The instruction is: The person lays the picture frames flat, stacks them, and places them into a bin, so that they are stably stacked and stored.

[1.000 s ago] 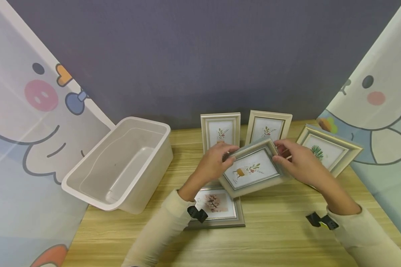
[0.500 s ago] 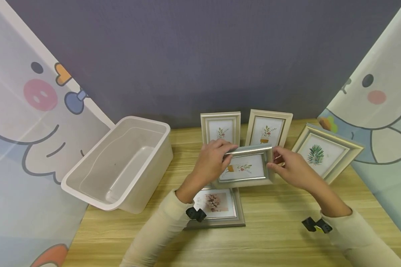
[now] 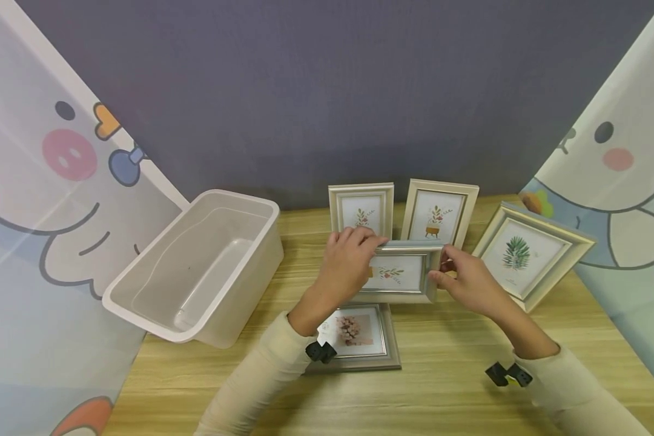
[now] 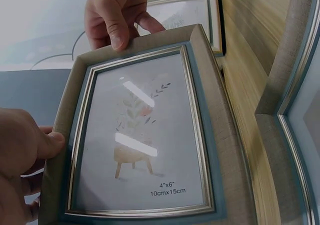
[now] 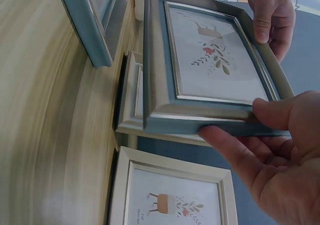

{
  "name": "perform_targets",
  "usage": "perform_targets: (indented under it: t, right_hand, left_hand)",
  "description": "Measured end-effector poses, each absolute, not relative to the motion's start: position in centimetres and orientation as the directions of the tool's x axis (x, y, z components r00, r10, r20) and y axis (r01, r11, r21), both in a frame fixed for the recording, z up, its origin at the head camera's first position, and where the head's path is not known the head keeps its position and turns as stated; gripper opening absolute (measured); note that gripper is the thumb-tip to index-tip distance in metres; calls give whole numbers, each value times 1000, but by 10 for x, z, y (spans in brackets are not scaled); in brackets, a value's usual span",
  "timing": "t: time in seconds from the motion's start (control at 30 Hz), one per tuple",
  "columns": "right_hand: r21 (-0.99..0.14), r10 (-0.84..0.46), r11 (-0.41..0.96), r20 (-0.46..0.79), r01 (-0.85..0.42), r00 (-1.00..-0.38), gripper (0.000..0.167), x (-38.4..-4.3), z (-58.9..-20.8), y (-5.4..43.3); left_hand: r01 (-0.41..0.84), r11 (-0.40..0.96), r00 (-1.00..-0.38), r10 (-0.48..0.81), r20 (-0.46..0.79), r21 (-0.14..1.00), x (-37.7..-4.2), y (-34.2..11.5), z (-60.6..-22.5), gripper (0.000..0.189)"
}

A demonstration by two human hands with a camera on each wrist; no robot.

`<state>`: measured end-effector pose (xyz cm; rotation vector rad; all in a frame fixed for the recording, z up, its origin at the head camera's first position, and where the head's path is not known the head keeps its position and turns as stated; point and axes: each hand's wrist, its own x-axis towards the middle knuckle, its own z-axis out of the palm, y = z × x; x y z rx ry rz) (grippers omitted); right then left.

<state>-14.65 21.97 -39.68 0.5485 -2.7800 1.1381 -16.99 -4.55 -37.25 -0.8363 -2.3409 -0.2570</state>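
Observation:
Both hands hold a grey-beige picture frame [image 3: 396,272] with a silver inner edge and a print of a plant in a legged pot. It is turned sideways and tilted back; whether its lower edge touches the table I cannot tell. My left hand [image 3: 346,260] grips its left end, thumb on the front in the left wrist view. The right hand [image 3: 474,281] pinches the opposite end, its thumb [image 5: 272,112] on the front and fingers behind. Nearer to me, partly behind the left forearm, is a picture frame [image 3: 390,357] with a pink flower print.
Behind the held frame stand two cream picture frames, one at left [image 3: 361,209] and one at right [image 3: 437,215]. A leaf-print frame [image 3: 525,254] is angled at the right. An off-white plastic bin [image 3: 251,278] occupies the left of the wooden table [image 3: 441,393]. A dark wall [image 3: 338,97] rises behind.
The held frame has turned from a slant to nearly level and more upright, coming slightly left. My right hand has moved left and a little down with it; the left hand has barely shifted.

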Motion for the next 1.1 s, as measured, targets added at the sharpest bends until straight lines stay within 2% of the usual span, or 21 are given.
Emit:
perform_targets:
  t: [0.13,0.33,0.7,1.1]
  right_hand:
    - [-628,-279,676,266,-385,-923,21,-146,-399,220]
    - [-624,-269,675,289,-394,-919,22,-145,-400,219]
    - [-634,-261,670,284,-385,-923,22,-145,-400,222]
    - [-644,-249,670,274,-370,-929,23,-145,-397,225]
  left_hand:
    - [638,769,-626,500,598,25,-171,-47,-370,34]
    - [639,763,-664,482,571,98,-171,-52,-364,26]
    - [622,754,-725,454,518,210,-176,-69,-364,26]
    - [601,691,-787,421,451,403,-182,-92,-364,30]
